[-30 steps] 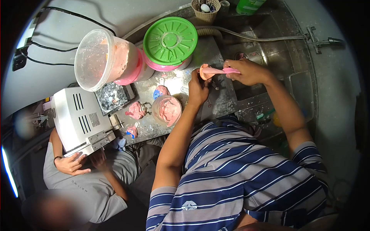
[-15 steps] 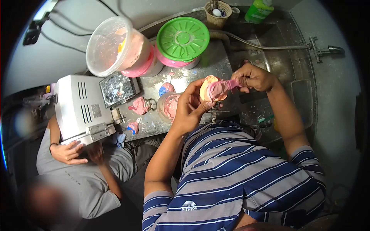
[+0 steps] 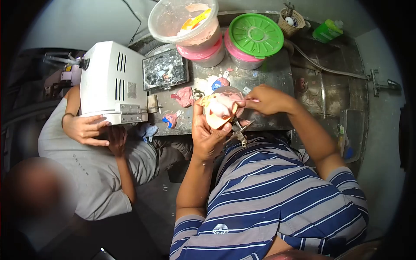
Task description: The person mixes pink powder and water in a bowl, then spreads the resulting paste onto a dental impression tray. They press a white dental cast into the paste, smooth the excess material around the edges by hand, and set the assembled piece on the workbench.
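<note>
My left hand (image 3: 207, 132) is closed round a cream-yellow piece that looks like a dental cast (image 3: 215, 118), with wet pink paste on top. A metal hinged frame that looks like an articulator (image 3: 241, 133) sticks out beside it, to the right of my fingers. Behind the cast is a clear bowl (image 3: 236, 92) of pink paste, partly hidden. My right hand (image 3: 272, 99) is closed on a pink spatula (image 3: 252, 100) at the bowl's right side; its blade is mostly out of sight. Lumps of pink paste (image 3: 183, 96) with blue parts nearby lie on the metal table.
A white machine (image 3: 113, 82) stands left, with a co-worker's hand (image 3: 86, 129) at its lower edge. Behind are a speckled dark slab (image 3: 166, 68), a clear tub (image 3: 184, 21) with an orange scoop, and a green-lidded bucket (image 3: 255, 35). A sink (image 3: 318, 91) with a tap lies right.
The spatula has left the cast and moved down to the bowl with my right hand. My left hand has tilted the cast, showing more of the metal frame. The view has shifted left.
</note>
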### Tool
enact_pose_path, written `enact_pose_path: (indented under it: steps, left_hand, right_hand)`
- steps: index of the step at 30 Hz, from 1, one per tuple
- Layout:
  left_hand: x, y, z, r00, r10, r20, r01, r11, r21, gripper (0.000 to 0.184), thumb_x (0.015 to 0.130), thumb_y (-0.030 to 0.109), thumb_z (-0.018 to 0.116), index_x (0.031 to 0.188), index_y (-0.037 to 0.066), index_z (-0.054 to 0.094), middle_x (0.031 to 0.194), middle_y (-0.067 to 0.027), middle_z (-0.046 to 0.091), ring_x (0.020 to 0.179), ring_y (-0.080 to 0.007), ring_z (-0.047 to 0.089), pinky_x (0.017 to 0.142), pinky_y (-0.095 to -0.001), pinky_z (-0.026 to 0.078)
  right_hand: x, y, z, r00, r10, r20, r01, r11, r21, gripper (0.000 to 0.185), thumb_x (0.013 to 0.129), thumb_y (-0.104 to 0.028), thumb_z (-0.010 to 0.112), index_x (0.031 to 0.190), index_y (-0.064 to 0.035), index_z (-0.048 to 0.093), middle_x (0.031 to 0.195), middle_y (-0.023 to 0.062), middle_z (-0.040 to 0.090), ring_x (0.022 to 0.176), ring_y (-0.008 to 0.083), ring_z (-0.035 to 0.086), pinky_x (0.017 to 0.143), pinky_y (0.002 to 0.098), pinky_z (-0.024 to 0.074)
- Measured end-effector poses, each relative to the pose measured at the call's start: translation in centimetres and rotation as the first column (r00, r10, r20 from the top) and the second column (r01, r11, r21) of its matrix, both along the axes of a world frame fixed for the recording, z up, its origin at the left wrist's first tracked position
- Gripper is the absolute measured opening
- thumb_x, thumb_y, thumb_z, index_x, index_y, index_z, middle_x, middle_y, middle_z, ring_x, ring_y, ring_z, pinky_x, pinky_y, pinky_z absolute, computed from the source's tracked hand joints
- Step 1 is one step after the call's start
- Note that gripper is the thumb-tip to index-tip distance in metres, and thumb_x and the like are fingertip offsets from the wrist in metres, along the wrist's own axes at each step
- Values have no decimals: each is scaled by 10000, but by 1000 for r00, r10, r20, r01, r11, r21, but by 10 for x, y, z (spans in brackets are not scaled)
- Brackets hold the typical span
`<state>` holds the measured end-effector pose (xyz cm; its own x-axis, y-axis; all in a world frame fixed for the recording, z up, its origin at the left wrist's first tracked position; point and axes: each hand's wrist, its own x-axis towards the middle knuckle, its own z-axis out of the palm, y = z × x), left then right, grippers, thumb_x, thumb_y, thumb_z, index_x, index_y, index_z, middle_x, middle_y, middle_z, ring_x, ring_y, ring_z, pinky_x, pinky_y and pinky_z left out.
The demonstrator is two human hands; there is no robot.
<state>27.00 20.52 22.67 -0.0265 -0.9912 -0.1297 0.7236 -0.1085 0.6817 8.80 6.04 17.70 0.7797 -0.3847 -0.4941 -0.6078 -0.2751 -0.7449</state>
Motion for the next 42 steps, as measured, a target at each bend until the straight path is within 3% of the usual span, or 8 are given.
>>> enact_pose_path:
  steps: [5, 10, 13, 22, 24, 26, 30, 42]
  left_hand:
    - [-10, -4, -17, 983, 99, 152, -95, 995, -32, 727, 789, -50, 702, 1376, 50, 284, 1169, -161, 553, 1145, -295, 562, 966, -455, 509]
    - [-46, -29, -10, 960, -57, 275, 61, 998, -5, 732, 859, 22, 664, 1462, 7, 249, 1176, -238, 586, 1089, -305, 616, 839, -441, 594]
    - [-65, -43, -14, 949, -244, 200, 239, 970, 49, 593, 873, 31, 628, 1389, -20, 339, 1256, -270, 545, 1056, -374, 641, 841, -434, 596]
    - [-130, -79, -18, 928, -348, 134, 351, 936, -1, 659, 855, -107, 598, 1411, 107, 316, 1340, -210, 503, 1221, -326, 555, 955, -495, 535]
    - [-145, -80, -11, 936, -282, 208, 309, 944, -110, 606, 837, -133, 618, 1334, 85, 347, 1327, -202, 513, 1202, -313, 566, 963, -490, 530]
    - [-153, -86, -15, 914, -214, 343, 295, 933, -204, 582, 805, -168, 649, 1225, 64, 320, 1287, -209, 525, 1146, -281, 593, 984, -425, 517]
    - [-173, -89, -19, 936, -126, 328, 213, 946, -244, 592, 796, -154, 677, 1192, 64, 295, 1257, -186, 521, 1109, -241, 596, 962, -366, 516]
    - [-200, -97, -35, 892, 126, 434, 143, 833, -534, 574, 822, -97, 682, 1196, 48, 272, 1330, -242, 456, 1229, -272, 513, 1033, -377, 452]
  right_hand:
    - [-103, -31, -24, 904, -410, 121, 409, 912, 36, 464, 1004, -419, 465, 1006, -8, 682, 878, 118, 724, 761, 249, 700, 644, 374, 536]
    - [-331, -48, -57, -486, -854, 186, 521, -112, 846, 581, 1031, -344, 342, 1268, 176, 450, 1255, 304, 559, 1215, 405, 538, 1049, 503, 445]
    - [-376, -36, -52, -803, -592, 62, 167, -124, 978, 633, 1030, -305, 331, 1371, 221, 243, 1417, 379, 338, 1344, 468, 366, 1138, 541, 341]
    - [-405, -62, -71, -814, -569, 118, 9, 190, 982, 619, 985, -226, 436, 1430, 130, 195, 1391, 323, 380, 1243, 437, 476, 1074, 527, 433]
    - [-396, -55, -86, 265, -883, 387, 799, 426, 424, 414, 944, -256, 545, 1161, 87, 468, 1140, 219, 584, 953, 307, 609, 773, 438, 509]
    - [-383, -52, -83, 718, -696, 14, 696, 717, -40, 353, 923, -271, 599, 1027, 66, 604, 1015, 168, 686, 808, 242, 676, 623, 394, 547]
    - [-263, 26, 14, 277, -726, 629, 957, 151, -247, 439, 915, -305, 654, 1217, 5, 583, 1107, 110, 702, 1021, 255, 667, 911, 354, 498]
    - [-149, 102, 81, 640, -393, 660, 768, 354, -534, 830, 852, -369, 510, 1481, 76, 201, 1520, 199, 357, 1472, 352, 177, 1110, 612, -154]
